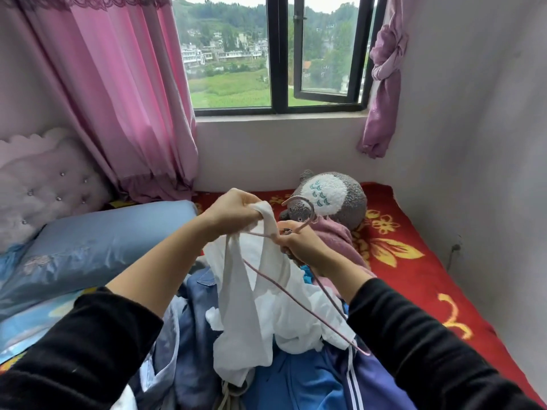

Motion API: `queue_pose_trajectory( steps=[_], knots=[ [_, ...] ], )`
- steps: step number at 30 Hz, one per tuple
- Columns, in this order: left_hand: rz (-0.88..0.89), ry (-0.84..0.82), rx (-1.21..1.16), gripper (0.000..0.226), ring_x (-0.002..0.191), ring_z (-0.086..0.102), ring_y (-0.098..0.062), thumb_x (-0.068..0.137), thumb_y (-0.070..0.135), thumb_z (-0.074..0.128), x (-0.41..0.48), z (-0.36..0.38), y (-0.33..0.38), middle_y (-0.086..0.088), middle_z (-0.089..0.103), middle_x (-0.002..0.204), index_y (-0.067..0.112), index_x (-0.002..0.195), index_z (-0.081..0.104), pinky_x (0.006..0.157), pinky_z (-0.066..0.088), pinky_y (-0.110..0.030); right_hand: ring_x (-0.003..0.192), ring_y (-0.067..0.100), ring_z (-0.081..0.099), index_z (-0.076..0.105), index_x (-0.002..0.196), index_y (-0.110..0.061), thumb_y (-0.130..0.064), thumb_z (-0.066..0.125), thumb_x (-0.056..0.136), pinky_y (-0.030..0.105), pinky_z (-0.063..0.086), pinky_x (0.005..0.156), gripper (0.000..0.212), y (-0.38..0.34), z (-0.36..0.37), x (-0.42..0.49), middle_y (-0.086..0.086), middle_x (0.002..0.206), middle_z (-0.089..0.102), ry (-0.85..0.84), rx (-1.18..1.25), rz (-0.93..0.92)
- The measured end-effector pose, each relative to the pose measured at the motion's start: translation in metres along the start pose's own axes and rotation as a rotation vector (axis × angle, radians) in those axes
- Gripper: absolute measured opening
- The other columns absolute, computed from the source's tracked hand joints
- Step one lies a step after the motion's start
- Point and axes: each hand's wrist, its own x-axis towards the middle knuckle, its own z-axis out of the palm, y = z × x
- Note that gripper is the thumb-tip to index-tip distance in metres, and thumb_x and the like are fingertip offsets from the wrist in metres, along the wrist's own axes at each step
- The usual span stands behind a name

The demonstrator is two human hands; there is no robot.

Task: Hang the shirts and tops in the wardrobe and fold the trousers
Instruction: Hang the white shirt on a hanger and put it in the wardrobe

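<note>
Black sleeves reach over the clothes pile on the bed — left hand has its grip bunched round a strap of the white top, and right hand has its grip round the pink hanger — likely to thread it in.

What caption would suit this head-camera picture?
Left hand grips a white top while the right hand holds a pink hanger above piled clothes.

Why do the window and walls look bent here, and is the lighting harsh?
Head view: the wide-angle lens bows the window frame and right wall; daylight from the window is soft, no harsh shadows or glare; the white top looks slightly washed out, the thin hanger is traceable.
</note>
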Motion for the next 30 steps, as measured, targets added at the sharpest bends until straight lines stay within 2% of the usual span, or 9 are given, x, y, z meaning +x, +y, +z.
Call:
queue_pose_trajectory(
  steps=[3, 8, 10, 12, 14, 18, 23, 27, 30],
  knots=[
    [0.053, -0.223, 0.006, 0.034, 0.094, 0.064, -0.009, 0.078, 0.024, 0.075, -0.014, -0.010, -0.010, 0.001, 0.071, 0.103, 0.019, 0.111, 0.070, 0.083, 0.049, -0.020, 0.047, 0.010, 0.033, 0.057, 0.068, -0.004, -0.006, 0.056, 0.091, 0.019, 0.026, 0.040, 0.023, -0.004, 0.000, 0.004, 0.006, 0.058, 0.043, 0.056, 0.010, -0.022],
    [0.023, -0.065, 0.556, 0.067, 0.130, 0.032, -0.018, 0.066, 0.043, 0.062, -0.018, -0.006, -0.043, 0.007, 0.047, 0.132, 0.035, 0.131, 0.050, 0.105, 0.027, -0.041, 0.039, 0.007, 0.030, 0.054, 0.064, -0.008, -0.003, 0.057, 0.089, 0.018, 0.023, 0.037, 0.025, -0.006, -0.001, 0.004, 0.003, 0.055, 0.041, 0.027, 0.077, -0.021],
    [0.077, -0.015, 0.720, 0.037, 0.118, 0.045, -0.022, 0.082, 0.040, 0.054, -0.016, 0.001, -0.050, 0.003, 0.055, 0.113, 0.028, 0.117, 0.059, 0.095, 0.029, -0.037, 0.041, 0.007, 0.032, 0.052, 0.070, -0.005, -0.001, 0.058, 0.085, 0.018, 0.023, 0.039, 0.016, -0.008, 0.003, 0.000, 0.006, 0.058, 0.040, -0.065, 0.152, -0.010],
    [0.131, 0.052, 0.658, 0.033, 0.088, 0.055, -0.025, 0.080, 0.041, 0.036, -0.016, 0.003, -0.050, 0.003, 0.054, 0.081, 0.016, 0.078, 0.058, 0.074, 0.031, -0.031, 0.051, 0.011, 0.048, 0.055, 0.081, 0.000, -0.001, 0.055, 0.075, 0.020, 0.035, 0.045, 0.006, -0.010, 0.002, -0.009, 0.010, 0.066, 0.051, -0.267, 0.280, 0.016],
    [0.183, 0.107, 0.510, 0.026, 0.069, 0.049, -0.026, 0.068, 0.032, 0.032, -0.017, 0.001, -0.054, 0.002, 0.048, 0.065, 0.011, 0.061, 0.047, 0.062, 0.031, -0.031, 0.080, 0.019, 0.064, 0.060, 0.099, 0.004, -0.002, 0.043, 0.075, 0.025, 0.050, 0.067, 0.030, -0.008, -0.007, -0.014, 0.015, 0.092, 0.066, -0.436, 0.365, 0.080],
    [0.357, 0.103, 0.457, 0.024, 0.059, 0.041, -0.028, 0.065, 0.026, 0.037, -0.022, 0.001, -0.046, -0.002, 0.041, 0.053, 0.008, 0.050, 0.032, 0.056, 0.033, -0.038, 0.101, 0.025, 0.064, 0.053, 0.123, 0.012, 0.011, 0.043, 0.084, 0.029, 0.056, 0.081, 0.040, -0.007, -0.019, -0.021, 0.029, 0.123, 0.058, -0.379, 0.251, 0.136],
    [0.423, 0.140, 0.328, 0.017, 0.053, 0.027, -0.013, 0.067, 0.024, 0.040, -0.029, 0.006, -0.027, 0.006, 0.035, 0.052, 0.013, 0.056, 0.033, 0.051, 0.023, -0.027, 0.102, 0.017, 0.065, 0.061, 0.102, -0.036, -0.017, 0.068, 0.088, 0.037, 0.052, 0.088, 0.025, -0.019, 0.006, -0.035, -0.005, 0.098, 0.070, -0.324, -0.073, -0.027],
    [0.449, 0.164, 0.304, 0.020, 0.054, 0.023, -0.013, 0.070, 0.024, 0.044, -0.033, 0.005, -0.023, 0.009, 0.031, 0.051, 0.015, 0.055, 0.033, 0.051, 0.022, -0.028, 0.105, 0.022, 0.063, 0.058, 0.089, -0.025, -0.002, 0.052, 0.095, 0.043, 0.049, 0.098, 0.024, -0.020, 0.016, -0.033, 0.003, 0.097, 0.067, -0.114, 0.142, -0.043],
    [0.418, 0.173, 0.245, 0.024, 0.052, 0.025, -0.012, 0.072, 0.014, 0.051, -0.035, 0.003, -0.027, 0.009, 0.031, 0.048, 0.014, 0.054, 0.036, 0.050, 0.024, -0.027, 0.070, 0.004, 0.060, 0.064, 0.083, -0.020, 0.002, 0.054, 0.088, 0.026, 0.053, 0.070, 0.024, -0.014, 0.013, -0.029, -0.008, 0.072, 0.066, -0.093, 0.024, -0.170]
  ],
)
